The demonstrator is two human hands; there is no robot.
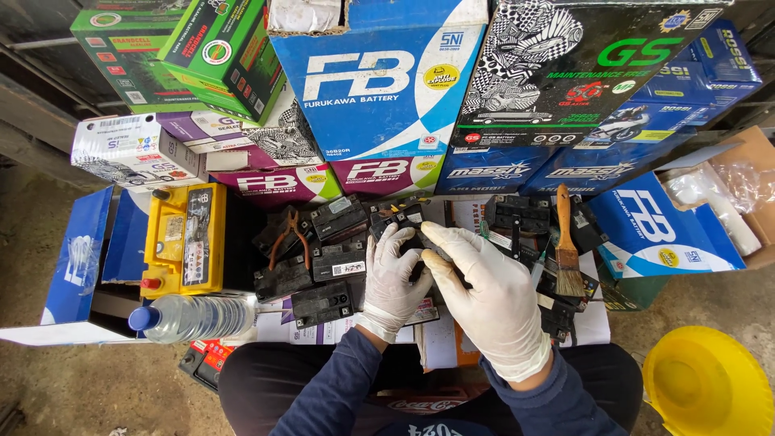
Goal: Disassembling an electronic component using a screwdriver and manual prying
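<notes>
On the small black battery (406, 222), both gloved hands' fingers (398, 242).

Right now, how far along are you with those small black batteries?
Done: cannot tell; nothing looks set aside as finished. In hand: left hand and right hand, both gloved, grip one small black battery. Left: several black batteries lie around; pliers and brush rest unused.

Bare concrete floor (48, 242) under daylight, with stacked cardboard boxes (379, 89) behind.
</notes>
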